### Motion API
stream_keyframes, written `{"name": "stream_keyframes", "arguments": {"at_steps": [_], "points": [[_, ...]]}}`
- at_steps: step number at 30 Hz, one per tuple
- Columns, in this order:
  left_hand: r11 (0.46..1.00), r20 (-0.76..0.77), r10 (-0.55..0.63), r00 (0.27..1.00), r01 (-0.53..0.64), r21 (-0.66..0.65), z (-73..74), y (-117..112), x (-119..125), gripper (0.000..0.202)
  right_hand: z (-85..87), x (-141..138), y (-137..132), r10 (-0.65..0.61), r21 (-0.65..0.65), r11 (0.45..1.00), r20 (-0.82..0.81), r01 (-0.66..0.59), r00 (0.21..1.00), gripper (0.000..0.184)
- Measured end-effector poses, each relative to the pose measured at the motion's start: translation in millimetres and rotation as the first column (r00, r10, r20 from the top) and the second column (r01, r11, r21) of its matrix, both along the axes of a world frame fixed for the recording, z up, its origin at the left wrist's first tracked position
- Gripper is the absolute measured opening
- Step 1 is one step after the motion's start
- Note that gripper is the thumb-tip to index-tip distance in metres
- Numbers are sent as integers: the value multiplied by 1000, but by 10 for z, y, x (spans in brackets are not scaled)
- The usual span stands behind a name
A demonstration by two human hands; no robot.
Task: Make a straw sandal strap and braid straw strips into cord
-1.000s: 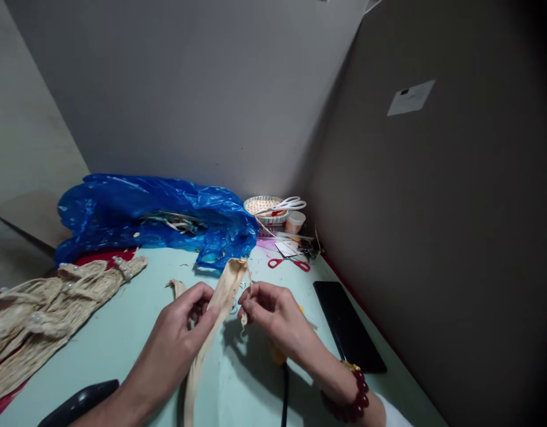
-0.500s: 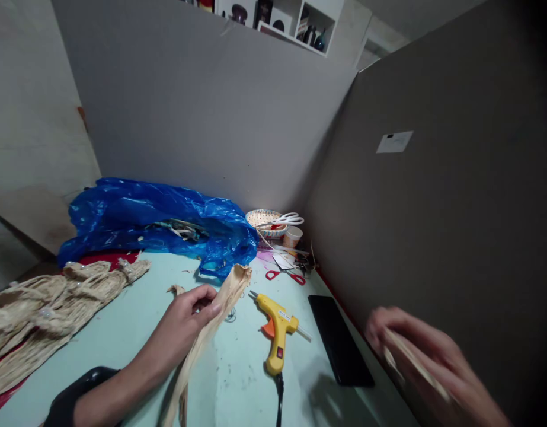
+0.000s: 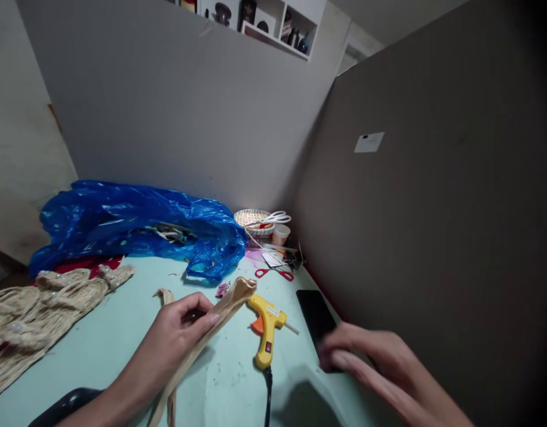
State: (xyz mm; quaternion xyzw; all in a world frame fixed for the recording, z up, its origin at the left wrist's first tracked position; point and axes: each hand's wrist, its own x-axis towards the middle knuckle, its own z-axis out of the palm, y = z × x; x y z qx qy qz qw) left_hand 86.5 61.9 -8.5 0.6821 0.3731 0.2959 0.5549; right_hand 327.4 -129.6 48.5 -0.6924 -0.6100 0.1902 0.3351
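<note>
My left hand (image 3: pixel 175 338) is closed on a long tan dried husk strip (image 3: pixel 226 303) that runs from its fingers up toward the glue gun and down off the bottom edge. A yellow glue gun (image 3: pixel 265 323) lies on the pale green table (image 3: pixel 104 332) just right of the strip, its black cord trailing toward me. My right hand (image 3: pixel 371 362) is blurred by motion at the lower right, fingers stretched out together over the near end of a black phone (image 3: pixel 315 311). I see nothing in it.
A blue plastic bag (image 3: pixel 135 222) lies at the back. Woven straw pieces (image 3: pixel 37 308) lie at the left. A small basket (image 3: pixel 250 219) with white scissors, a cup (image 3: pixel 280 234) and red scissors (image 3: pixel 275 273) fill the back corner. Grey partition walls stand behind and to the right.
My right hand let go of the husk strip, swung out to the right, and now comes back over the phone. The glue gun it covered is exposed. My left hand keeps the strip.
</note>
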Motion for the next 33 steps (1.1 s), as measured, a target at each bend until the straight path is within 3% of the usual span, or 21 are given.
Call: {"name": "stream_keyframes", "arguments": {"at_steps": [3,5,7,11,18,22,26,30,33], "points": [[1000,4,-6,1000,6,-10,6,-86,16,29,-2,-287,562,65,97,994,-211,-46,975,26],[1000,10,-17,1000,17,-10,-12,-124,32,28,-43,-464,841,122,191,979,-243,-76,962,29],[1000,22,-23,999,23,-4,-39,-134,45,27,-89,-587,1013,146,320,944,-178,-83,973,10],[1000,55,-19,998,19,-1,-71,-98,36,28,-144,-648,1133,187,419,901,-136,-115,973,11],[993,-3,-114,993,114,19,24,-60,-20,31,-178,-520,1202,231,312,936,-201,-161,952,19],[989,-88,-80,993,90,121,69,12,-20,25,-190,-445,1285,304,100,953,-287,-287,909,21],[945,-218,7,976,65,322,114,209,-81,15,-197,-410,1542,337,-13,933,-306,-358,890,11],[856,-298,187,936,-7,516,195,483,-233,17,-230,-453,2012,251,-75,955,-321,-288,913,10],[791,-317,327,890,-75,607,263,698,-372,18,-272,-554,2407,179,-133,963,-332,-233,926,21]]}}
